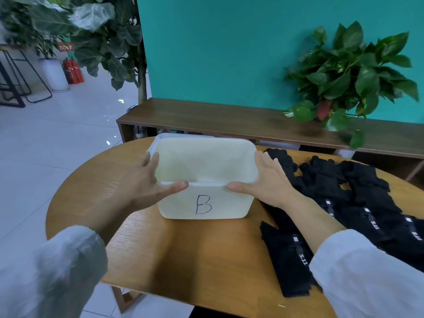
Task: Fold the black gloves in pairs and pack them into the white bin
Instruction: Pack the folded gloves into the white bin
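A white bin (204, 207) marked with a blue letter B stands on the round wooden table (183, 255), and its inside looks bare. My left hand (149, 182) grips its left side, thumb along the near rim. My right hand (268, 182) grips its right side, thumb on the same rim. Several black gloves (358, 203) with white 5.11 labels lie flat side by side to the right of the bin, fingers pointing away from me. My right forearm crosses over the nearest glove (291, 260).
A low wooden shelf unit (229, 118) runs behind the table against a teal wall. A leafy potted plant (348, 72) sits on its right part. A tall plant (110, 42) and tiled floor (46, 138) lie to the left.
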A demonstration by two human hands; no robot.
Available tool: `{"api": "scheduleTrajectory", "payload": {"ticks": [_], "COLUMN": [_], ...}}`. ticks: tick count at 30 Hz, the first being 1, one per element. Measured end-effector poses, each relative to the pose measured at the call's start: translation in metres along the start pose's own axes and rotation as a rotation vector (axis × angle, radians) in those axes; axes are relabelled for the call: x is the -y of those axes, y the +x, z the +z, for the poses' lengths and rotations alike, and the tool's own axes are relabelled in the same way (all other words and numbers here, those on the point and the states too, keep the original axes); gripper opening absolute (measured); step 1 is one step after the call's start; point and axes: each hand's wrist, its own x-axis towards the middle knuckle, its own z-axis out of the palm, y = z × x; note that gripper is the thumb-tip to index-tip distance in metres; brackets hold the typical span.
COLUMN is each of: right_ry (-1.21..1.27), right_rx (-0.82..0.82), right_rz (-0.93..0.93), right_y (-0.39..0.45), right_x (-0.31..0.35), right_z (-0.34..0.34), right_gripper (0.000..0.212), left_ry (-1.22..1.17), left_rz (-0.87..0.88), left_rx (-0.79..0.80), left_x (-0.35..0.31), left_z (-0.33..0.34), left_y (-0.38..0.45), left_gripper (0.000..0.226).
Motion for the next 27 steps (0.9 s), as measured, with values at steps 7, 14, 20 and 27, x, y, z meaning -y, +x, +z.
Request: {"api": "scheduleTrajectory", "payload": {"ticks": [7,14,20,27], "right_ry": [-0.011,-0.001,0.038,0.048], "right_rx": [0.03,-0.016,-0.036,-0.044], "right_rz": [-0.001,0.018,0.015,0.126], "right_y": [-0.016,-0.026,-0.072,-0.147], "right_x": [0.0,-0.003,-0.009,-0.014], "right_z": [-0.005,-0.007,-0.005,0.016], "right_gripper": [0.092,0.1,0.105,0.079], "left_ry": [-0.013,0.023,0.026,-0.09], "left_rz": [0.051,0.036,0.111,0.534], "left_rx": [-0.04,-0.023,-0.102,-0.168], "left_x": [-0.003,-0.01,-0.044,-0.086], "left_z": [0.005,0.001,0.003,0.053], "left_y": [-0.013,-0.017,-0.041,-0.074], "left_gripper": [0.116,0.133,0.1,0.078]}}
